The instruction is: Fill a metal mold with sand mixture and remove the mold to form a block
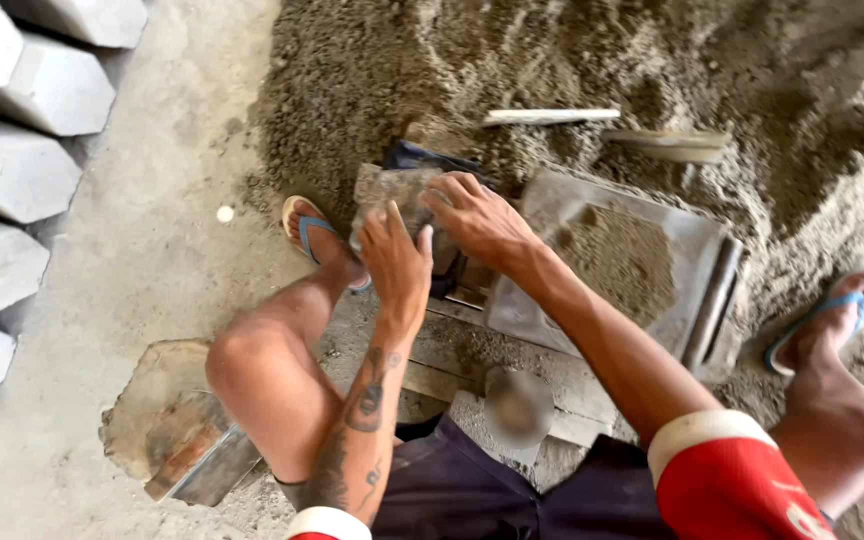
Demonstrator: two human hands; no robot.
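Red sleeves, both hands' grip around grey mould (392, 195) in front.

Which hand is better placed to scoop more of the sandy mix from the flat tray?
Probably the right hand. It rests on the grey block beside the flat tray holding the sandy mix. The left hand grips the block's near edge, farther from the tray.

the grey block (392, 195) is half hidden under both hands, so its shape stays unclear. a blurred round patch (517, 407) sits by the knees. the concrete blocks (12, 170) are cut off at left.
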